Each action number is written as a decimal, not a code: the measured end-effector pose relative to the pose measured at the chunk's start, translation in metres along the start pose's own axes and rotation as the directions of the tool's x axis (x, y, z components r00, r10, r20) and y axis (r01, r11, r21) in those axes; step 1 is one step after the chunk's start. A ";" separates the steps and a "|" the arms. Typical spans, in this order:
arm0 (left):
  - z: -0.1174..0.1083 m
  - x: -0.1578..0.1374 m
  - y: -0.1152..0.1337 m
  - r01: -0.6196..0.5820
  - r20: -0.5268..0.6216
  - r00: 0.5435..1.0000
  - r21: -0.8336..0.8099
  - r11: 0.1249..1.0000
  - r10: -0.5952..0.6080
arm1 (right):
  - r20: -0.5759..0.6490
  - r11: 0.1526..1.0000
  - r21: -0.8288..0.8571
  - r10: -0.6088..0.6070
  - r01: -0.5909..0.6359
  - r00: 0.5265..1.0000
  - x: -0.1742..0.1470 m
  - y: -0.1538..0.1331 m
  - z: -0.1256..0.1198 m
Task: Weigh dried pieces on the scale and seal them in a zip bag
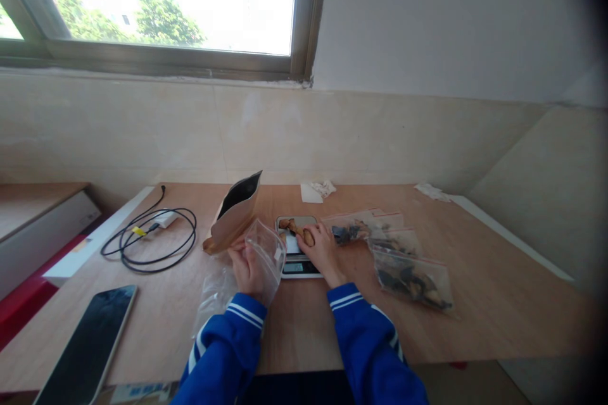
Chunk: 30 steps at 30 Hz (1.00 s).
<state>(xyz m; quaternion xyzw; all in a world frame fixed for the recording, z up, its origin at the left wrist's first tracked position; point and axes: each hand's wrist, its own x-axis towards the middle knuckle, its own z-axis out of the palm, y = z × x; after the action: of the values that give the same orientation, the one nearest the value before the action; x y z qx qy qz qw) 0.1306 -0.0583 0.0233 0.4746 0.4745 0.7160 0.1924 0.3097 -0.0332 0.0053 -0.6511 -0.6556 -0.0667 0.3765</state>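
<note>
My left hand (247,271) is closed on a clear zip bag (266,250), whose mouth faces the small kitchen scale (303,266). My right hand (323,250) reaches over the scale, its fingers curled on brown dried pieces (295,228) that look like dried mushroom. A white patch lies under them on the scale's plate, and the lit display shows below, too small to read. An open brown paper pouch (234,218) with a dark inside stands behind my left hand. More clear plastic bags (213,294) lie by my left wrist.
Several filled zip bags of dark dried pieces (413,281) lie to the right. At left are a coiled black cable (124,250), a white adapter (165,219) and a phone (90,345). Crumpled white paper (323,189) sits by the wall. The table's (427,342) front edge runs beneath my forearms.
</note>
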 end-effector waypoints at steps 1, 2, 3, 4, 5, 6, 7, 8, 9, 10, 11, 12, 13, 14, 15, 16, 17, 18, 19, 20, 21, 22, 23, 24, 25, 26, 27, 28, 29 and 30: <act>0.000 0.000 0.001 0.003 0.001 1.000 -0.007 1.000 -0.003 | -0.017 1.000 0.008 0.003 -0.003 1.000 0.001 0.001 0.000; 0.000 0.000 0.001 0.005 0.001 1.000 -0.010 1.000 -0.005 | -0.033 1.000 0.019 0.007 -0.007 0.999 0.001 0.001 0.000; -0.001 0.000 0.000 0.005 0.001 1.000 -0.007 1.000 -0.005 | -0.050 0.999 0.034 0.015 -0.013 0.999 0.002 0.001 -0.001; -0.002 0.000 -0.001 0.001 0.003 1.000 0.004 1.000 -0.001 | -0.069 0.998 0.054 0.026 -0.022 0.997 0.004 0.000 -0.002; -0.002 0.000 -0.003 -0.011 0.006 1.000 0.021 1.000 0.011 | -0.089 0.996 0.082 0.044 -0.037 0.995 0.006 -0.003 -0.006; -0.003 0.001 -0.004 -0.027 0.014 1.000 0.039 0.999 0.026 | -0.109 0.991 0.121 0.069 -0.056 0.992 0.008 -0.007 -0.010; -0.004 0.001 -0.005 -0.044 0.023 0.999 0.056 0.997 0.043 | -0.124 0.982 0.172 0.101 -0.078 0.987 0.011 -0.013 -0.017; -0.004 0.001 -0.005 -0.057 0.036 0.998 0.070 0.996 0.055 | -0.123 0.967 0.233 0.130 -0.098 0.984 0.014 -0.021 -0.024; -0.004 0.000 -0.005 -0.068 0.056 0.996 0.078 0.995 0.064 | -0.107 0.946 0.301 0.154 -0.116 0.982 0.017 -0.030 -0.033; -0.005 0.000 -0.004 -0.076 0.075 0.995 0.082 0.994 0.070 | -0.066 0.921 0.369 0.160 -0.125 0.985 0.020 -0.041 -0.043; -0.005 0.000 -0.003 -0.080 0.090 0.993 0.081 0.993 0.073 | 0.002 0.894 0.430 0.140 -0.127 0.990 0.023 -0.052 -0.052; -0.005 -0.001 -0.003 -0.080 0.103 0.992 0.079 0.994 0.072 | 0.073 0.865 0.485 0.107 -0.129 0.992 0.025 -0.063 -0.061; -0.005 -0.001 -0.003 -0.079 0.112 0.991 0.078 0.994 0.070 | 0.134 0.846 0.520 0.060 -0.121 0.989 0.027 -0.073 -0.068; -0.005 -0.002 -0.003 -0.076 0.114 0.991 0.078 0.994 0.067 | 0.182 0.842 0.530 0.006 -0.104 0.983 0.028 -0.082 -0.073; -0.005 -0.002 -0.004 -0.075 0.114 0.991 0.079 0.994 0.066 | 0.221 0.847 0.524 -0.035 -0.089 0.975 0.028 -0.089 -0.076; -0.005 -0.002 -0.005 -0.076 0.112 0.991 0.080 0.994 0.066 | 0.250 0.862 0.502 -0.065 -0.072 0.966 0.028 -0.095 -0.078; -0.005 -0.002 -0.007 -0.082 0.111 0.991 0.080 0.993 0.073 | 0.271 0.881 0.471 -0.084 -0.056 0.959 0.027 -0.099 -0.077; -0.006 -0.002 -0.008 -0.089 0.112 0.990 0.078 0.993 0.080 | 0.283 0.899 0.436 -0.092 -0.042 0.955 0.027 -0.101 -0.076; -0.006 -0.002 -0.010 -0.095 0.112 0.990 0.077 0.993 0.086 | 0.288 0.915 0.403 -0.097 -0.029 0.953 0.026 -0.103 -0.073; -0.006 -0.002 -0.011 -0.095 0.111 0.990 0.076 0.993 0.086 | 0.285 0.927 0.375 -0.101 -0.014 0.953 0.025 -0.104 -0.072; -0.007 -0.002 -0.012 -0.092 0.110 0.990 0.073 0.993 0.083 | 0.279 0.936 0.351 -0.105 0.001 0.955 0.024 -0.104 -0.070; -0.007 -0.002 -0.013 -0.086 0.110 0.991 0.069 0.994 0.078 | 0.273 0.943 0.332 -0.107 0.010 0.956 0.024 -0.104 -0.070; -0.007 -0.002 -0.014 -0.083 0.111 0.991 0.064 0.994 0.076 | 0.265 0.948 0.318 -0.104 0.015 0.959 0.024 -0.105 -0.071; -0.007 -0.002 -0.015 -0.084 0.113 0.991 0.058 0.995 0.077 | 0.257 0.951 0.309 -0.101 0.017 0.961 0.024 -0.105 -0.072; -0.008 -0.002 -0.016 -0.087 0.117 0.990 0.054 0.995 0.080 | 0.250 0.951 0.308 -0.099 0.018 0.963 0.025 -0.106 -0.074; -0.008 -0.001 -0.017 -0.090 0.122 0.989 0.053 0.995 0.083 | 0.242 0.950 0.313 -0.096 0.016 0.965 0.026 -0.107 -0.076; -0.008 -0.001 -0.018 -0.092 0.123 0.989 0.055 0.994 0.085 | 0.237 0.947 0.322 -0.092 0.011 0.967 0.026 -0.108 -0.078; -0.009 0.000 -0.019 -0.093 0.121 0.989 0.058 0.994 0.085 | 0.235 0.943 0.334 -0.089 0.005 0.968 0.027 -0.109 -0.080; -0.009 0.000 -0.020 -0.093 0.117 0.989 0.061 0.994 0.085 | 0.235 0.938 0.345 -0.087 0.001 0.968 0.027 -0.110 -0.081; -0.010 0.001 -0.020 -0.093 0.115 0.990 0.066 0.994 0.085 | 0.238 0.935 0.354 -0.087 -0.003 0.967 0.028 -0.112 -0.081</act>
<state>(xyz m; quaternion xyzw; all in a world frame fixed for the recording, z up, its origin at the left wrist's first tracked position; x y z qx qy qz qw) 0.1185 -0.0530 0.0055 0.5411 0.4666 0.6788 0.1696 0.2456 -0.0738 0.1236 -0.5623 -0.7129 0.1263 0.3997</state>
